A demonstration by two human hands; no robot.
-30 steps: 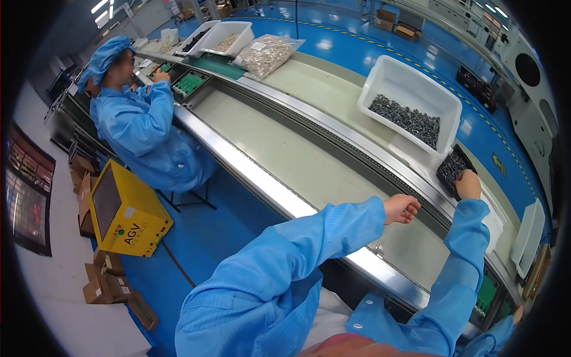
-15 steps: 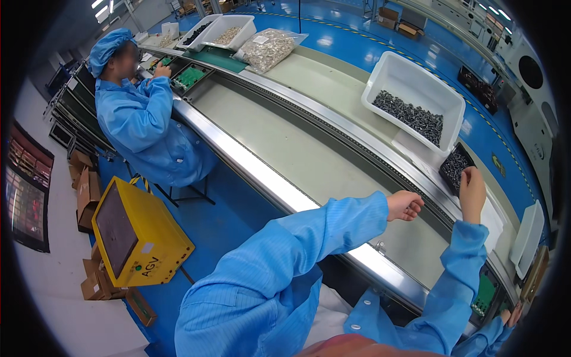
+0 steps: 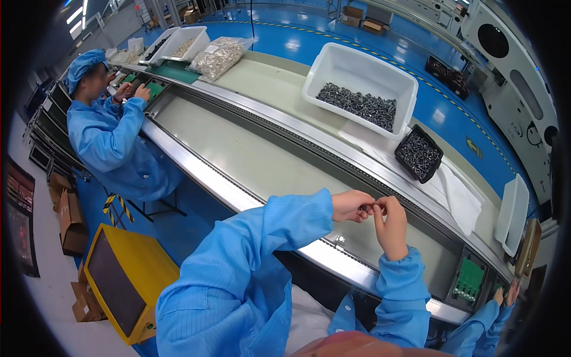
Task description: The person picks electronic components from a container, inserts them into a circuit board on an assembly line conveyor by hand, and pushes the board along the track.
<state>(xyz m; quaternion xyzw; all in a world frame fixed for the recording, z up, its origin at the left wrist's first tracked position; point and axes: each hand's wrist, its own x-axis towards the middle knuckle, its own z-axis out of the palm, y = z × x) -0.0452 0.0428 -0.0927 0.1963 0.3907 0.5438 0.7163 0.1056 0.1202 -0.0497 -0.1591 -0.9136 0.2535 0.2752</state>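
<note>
My left hand (image 3: pixel 351 206) and my right hand (image 3: pixel 391 229) meet over the conveyor line (image 3: pixel 250 154), fingertips touching. Both are closed in a pinch. Something small and dark shows at the left fingertips, too small to name; whatever the right fingers hold is hidden. Beyond my hands, a small black tray (image 3: pixel 410 172) of small dark parts (image 3: pixel 421 152) rests on the far ledge. Behind it to the left is a big white bin (image 3: pixel 363 68) with many similar dark parts (image 3: pixel 360 107). White sheets (image 3: pixel 455 202) lie beside the black tray.
A co-worker (image 3: pixel 113 131) in blue handles green boards at far left. Another person's hands (image 3: pixel 505 293) are at lower right, near a green circuit board (image 3: pixel 470 278) in a carrier. A yellow cabinet (image 3: pixel 143 262) stands on the floor. A white tray (image 3: pixel 513 214) sits at right.
My right hand has come back from the black tray to meet my left hand over the line. The view has shifted to the right, showing more of the board in its carrier.
</note>
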